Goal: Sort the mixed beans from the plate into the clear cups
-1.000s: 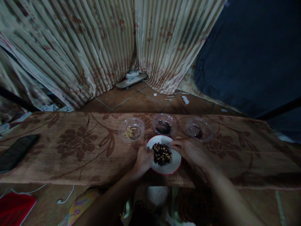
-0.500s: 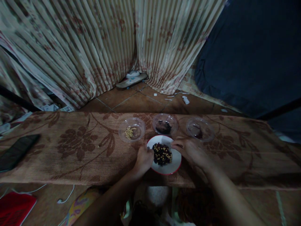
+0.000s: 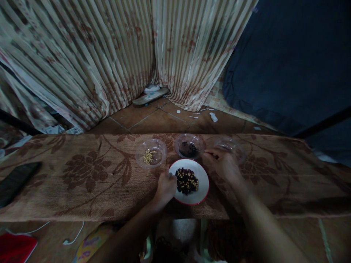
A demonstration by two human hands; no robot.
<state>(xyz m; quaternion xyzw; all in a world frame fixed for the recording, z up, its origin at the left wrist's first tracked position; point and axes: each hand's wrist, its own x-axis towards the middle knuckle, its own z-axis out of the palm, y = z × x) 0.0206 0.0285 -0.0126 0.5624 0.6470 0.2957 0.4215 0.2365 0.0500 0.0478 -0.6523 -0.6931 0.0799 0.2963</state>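
Note:
My left hand (image 3: 166, 186) is closed on the left rim of a white plate (image 3: 202, 186) with a red edge. On that plate lies a heap of mixed dark and pale yellow beans (image 3: 187, 181). My right hand (image 3: 221, 160) pinches thin tweezers (image 3: 196, 148), whose tips reach into the middle clear plastic bowl (image 3: 179, 140) holding dark beans (image 3: 188, 149). To the left stands a clear bowl (image 3: 162, 149) with pale yellow beans (image 3: 148, 156). The right clear bowl (image 3: 238, 148) is partly hidden behind my right hand.
A patterned brown cloth (image 3: 87, 175) covers the narrow table. A dark phone (image 3: 18, 182) lies at its left end. Beyond it are striped curtains (image 3: 117, 54), a skateboard (image 3: 150, 96) and scraps on the tiled floor. A white earphone cable (image 3: 76, 235) hangs below the front edge.
My right hand has moved from the plate up to the middle bowl, with the tweezers in it. My left hand stays on the plate's rim. The view has shifted slightly.

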